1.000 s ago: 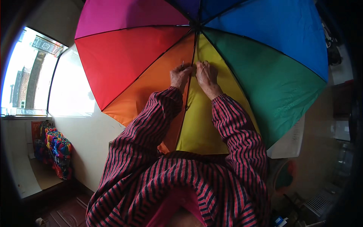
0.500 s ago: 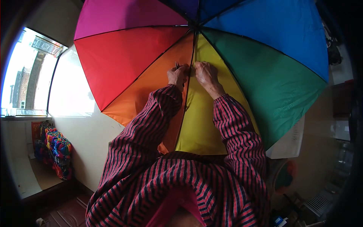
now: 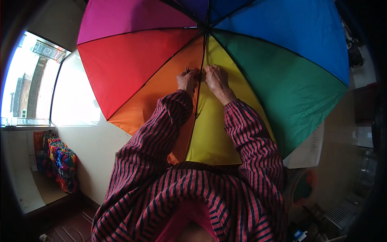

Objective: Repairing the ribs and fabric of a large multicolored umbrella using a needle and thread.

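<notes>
Both hands up inside the rainbow umbrella point(image 3: 133, 68): left hand point(image 3: 188, 80) and right hand point(image 3: 216, 80) fingers pinching the dark rib point(image 3: 198, 109) between orange and yellow panels.

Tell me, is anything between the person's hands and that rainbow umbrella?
Nothing visible. The left hand and right hand both rest directly on the open umbrella, either side of the dark rib between its orange and yellow panels. The left hand seems to pinch something small there.

Open umbrella point(image 3: 250, 80) canopy blocks everything ahead of both hands.
</notes>
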Tool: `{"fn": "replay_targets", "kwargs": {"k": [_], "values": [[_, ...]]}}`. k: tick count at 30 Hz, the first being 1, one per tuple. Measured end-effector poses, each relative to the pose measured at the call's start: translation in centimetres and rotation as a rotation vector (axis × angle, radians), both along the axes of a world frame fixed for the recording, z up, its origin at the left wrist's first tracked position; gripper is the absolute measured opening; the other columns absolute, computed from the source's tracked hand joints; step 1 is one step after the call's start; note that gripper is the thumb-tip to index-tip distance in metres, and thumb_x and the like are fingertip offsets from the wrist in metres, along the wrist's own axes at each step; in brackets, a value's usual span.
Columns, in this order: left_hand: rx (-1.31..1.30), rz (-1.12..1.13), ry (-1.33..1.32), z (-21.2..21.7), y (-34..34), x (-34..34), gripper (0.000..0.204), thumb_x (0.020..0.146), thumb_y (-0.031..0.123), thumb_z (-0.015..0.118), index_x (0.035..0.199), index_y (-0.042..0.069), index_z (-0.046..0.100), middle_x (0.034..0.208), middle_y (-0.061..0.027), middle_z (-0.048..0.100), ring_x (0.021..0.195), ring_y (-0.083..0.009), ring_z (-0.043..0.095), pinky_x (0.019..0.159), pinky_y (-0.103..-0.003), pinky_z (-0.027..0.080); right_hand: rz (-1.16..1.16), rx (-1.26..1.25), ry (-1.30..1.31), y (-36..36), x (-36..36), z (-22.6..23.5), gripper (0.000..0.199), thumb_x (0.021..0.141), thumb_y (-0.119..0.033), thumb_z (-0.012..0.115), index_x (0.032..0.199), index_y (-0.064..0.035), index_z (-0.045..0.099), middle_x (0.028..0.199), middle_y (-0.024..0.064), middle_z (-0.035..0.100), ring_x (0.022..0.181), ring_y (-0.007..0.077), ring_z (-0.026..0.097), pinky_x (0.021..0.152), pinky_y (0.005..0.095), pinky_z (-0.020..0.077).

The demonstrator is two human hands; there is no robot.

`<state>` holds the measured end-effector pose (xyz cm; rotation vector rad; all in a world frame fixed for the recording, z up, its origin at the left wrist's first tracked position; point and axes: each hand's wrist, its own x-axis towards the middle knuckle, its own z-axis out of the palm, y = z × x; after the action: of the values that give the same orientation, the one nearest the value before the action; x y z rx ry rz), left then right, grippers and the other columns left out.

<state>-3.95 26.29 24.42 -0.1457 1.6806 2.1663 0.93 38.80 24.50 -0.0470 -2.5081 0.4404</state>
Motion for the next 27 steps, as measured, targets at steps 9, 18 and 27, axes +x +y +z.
{"fn": "replay_targets", "kwargs": {"k": [9, 18, 27], "values": [[-0.073, -0.046, 0.046, -0.4, 0.2, -0.7, 0.014, 0.083, 0.015, 0.062, 0.084, 0.002, 0.065, 0.058, -0.0020, 0.053, 0.043, -0.0120, 0.044, 0.040, -0.027, 0.031, 0.169, -0.005, -0.051, 1.5, -1.1, 1.0, 0.005, 0.077, -0.007, 0.058, 0.082, -0.0040, 0.058, 0.076, 0.0173, 0.060, 0.072, 0.0364, 0.062, 0.061, 0.0444, 0.0502], [-0.097, 0.049, 0.003, -1.3, 1.1, -1.0, 0.016, 0.084, 0.017, 0.061, 0.080, 0.002, 0.063, 0.058, -0.0028, 0.054, 0.045, -0.0128, 0.047, 0.040, -0.028, 0.032, -0.034, -0.077, 0.121, 0.0, 0.0, 0.7, 0.017, 0.077, -0.011, 0.064, 0.089, -0.0056, 0.054, 0.082, 0.0177, 0.060, 0.071, 0.0365, 0.062, 0.058, 0.0416, 0.0516], [0.129, -0.053, -0.062, -0.7, 0.4, -1.0, 0.016, 0.086, 0.015, 0.058, 0.072, 0.007, 0.057, 0.053, 0.0000, 0.045, 0.042, -0.0117, 0.039, 0.039, -0.028, 0.028, -0.008, -0.066, 0.118, -0.2, 0.4, 0.9, 0.016, 0.076, -0.008, 0.065, 0.088, -0.0054, 0.055, 0.081, 0.0165, 0.058, 0.071, 0.0349, 0.063, 0.060, 0.0421, 0.0521]]}}
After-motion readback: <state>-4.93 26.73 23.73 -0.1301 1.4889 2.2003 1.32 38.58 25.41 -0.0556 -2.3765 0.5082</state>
